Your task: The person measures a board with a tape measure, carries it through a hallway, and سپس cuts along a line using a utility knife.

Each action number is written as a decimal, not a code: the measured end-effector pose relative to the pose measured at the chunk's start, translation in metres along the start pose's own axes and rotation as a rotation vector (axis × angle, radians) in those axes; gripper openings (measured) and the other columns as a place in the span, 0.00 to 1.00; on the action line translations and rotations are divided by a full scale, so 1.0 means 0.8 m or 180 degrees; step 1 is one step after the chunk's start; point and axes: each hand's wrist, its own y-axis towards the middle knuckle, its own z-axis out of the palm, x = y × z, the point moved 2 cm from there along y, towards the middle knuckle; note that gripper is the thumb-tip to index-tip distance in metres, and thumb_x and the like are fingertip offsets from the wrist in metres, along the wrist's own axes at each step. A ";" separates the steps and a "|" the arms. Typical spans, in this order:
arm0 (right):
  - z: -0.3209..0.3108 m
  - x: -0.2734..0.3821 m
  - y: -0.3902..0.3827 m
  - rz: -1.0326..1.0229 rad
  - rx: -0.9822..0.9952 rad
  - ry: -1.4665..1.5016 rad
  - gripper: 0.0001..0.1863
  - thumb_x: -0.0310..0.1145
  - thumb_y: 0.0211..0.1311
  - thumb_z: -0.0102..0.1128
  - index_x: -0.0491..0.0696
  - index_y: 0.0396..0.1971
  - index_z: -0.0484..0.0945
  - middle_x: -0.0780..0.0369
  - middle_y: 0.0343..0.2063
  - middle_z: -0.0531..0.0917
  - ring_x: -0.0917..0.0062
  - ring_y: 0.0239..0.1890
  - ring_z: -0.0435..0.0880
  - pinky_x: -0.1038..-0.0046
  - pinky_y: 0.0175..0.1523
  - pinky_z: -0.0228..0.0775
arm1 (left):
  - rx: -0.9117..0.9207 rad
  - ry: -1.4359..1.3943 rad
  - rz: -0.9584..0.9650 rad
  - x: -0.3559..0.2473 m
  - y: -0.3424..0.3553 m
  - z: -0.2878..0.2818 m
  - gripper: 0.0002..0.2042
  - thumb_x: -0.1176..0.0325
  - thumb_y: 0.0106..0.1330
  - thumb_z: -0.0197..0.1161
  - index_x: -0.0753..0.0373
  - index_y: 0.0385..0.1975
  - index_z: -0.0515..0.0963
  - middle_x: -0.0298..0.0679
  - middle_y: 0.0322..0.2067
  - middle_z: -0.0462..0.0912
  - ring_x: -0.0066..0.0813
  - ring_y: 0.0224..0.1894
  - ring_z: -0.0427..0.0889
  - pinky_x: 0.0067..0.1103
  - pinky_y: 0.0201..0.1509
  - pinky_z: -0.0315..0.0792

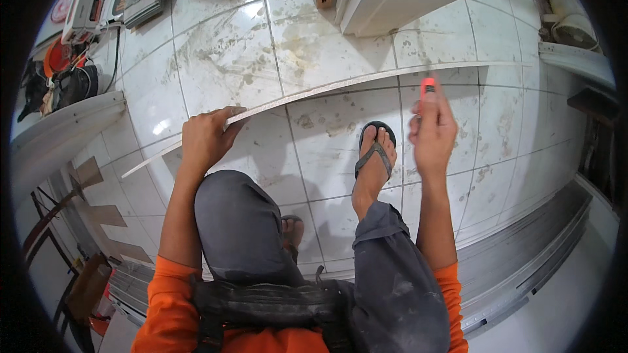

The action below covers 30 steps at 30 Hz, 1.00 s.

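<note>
A long, narrow white strip of board (340, 82) stretches across the view over the tiled floor, one long edge toward me. My left hand (210, 134) grips it left of centre, fingers over the top edge and thumb below. My right hand (433, 131) is closed on a red-orange tool (428, 86), which looks like a utility knife, just below the strip's right part; its tip is blurred. My sandalled right foot (373, 163) stands on the floor under the strip.
A door frame (366, 0) stands at the top. Tools, a red-orange item and cases (72, 59) lie at the upper left, near brown offcuts (104, 216). Long metal profiles (530, 248) lie at lower right. A round container (572, 33) sits at upper right.
</note>
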 end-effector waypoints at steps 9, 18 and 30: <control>0.070 0.012 -0.047 -0.0131 0.1201 -0.1085 0.25 0.36 0.77 0.54 0.52 0.70 0.73 0.61 0.32 0.84 0.73 0.31 0.79 0.70 0.43 0.75 | -0.0181 -0.0292 0.0147 -0.002 0.003 0.002 0.11 0.56 0.64 0.71 0.48 0.44 0.87 0.41 0.23 0.86 0.43 0.26 0.85 0.36 0.28 0.74; 0.074 -0.005 -0.060 -0.0090 0.0528 -0.0907 0.23 0.35 0.78 0.53 0.49 0.69 0.74 0.63 0.30 0.81 0.77 0.25 0.77 0.75 0.41 0.74 | -0.0212 -0.0184 0.0155 -0.003 0.005 -0.002 0.11 0.53 0.65 0.70 0.47 0.44 0.88 0.41 0.23 0.86 0.44 0.26 0.85 0.36 0.28 0.75; 0.068 -0.002 -0.047 0.0154 0.0377 -0.0247 0.24 0.34 0.79 0.52 0.46 0.70 0.72 0.67 0.32 0.81 0.90 0.24 0.68 0.80 0.29 0.65 | -0.0060 -0.0170 0.0022 -0.005 0.003 -0.009 0.13 0.49 0.67 0.68 0.48 0.43 0.89 0.40 0.23 0.87 0.44 0.27 0.85 0.37 0.31 0.77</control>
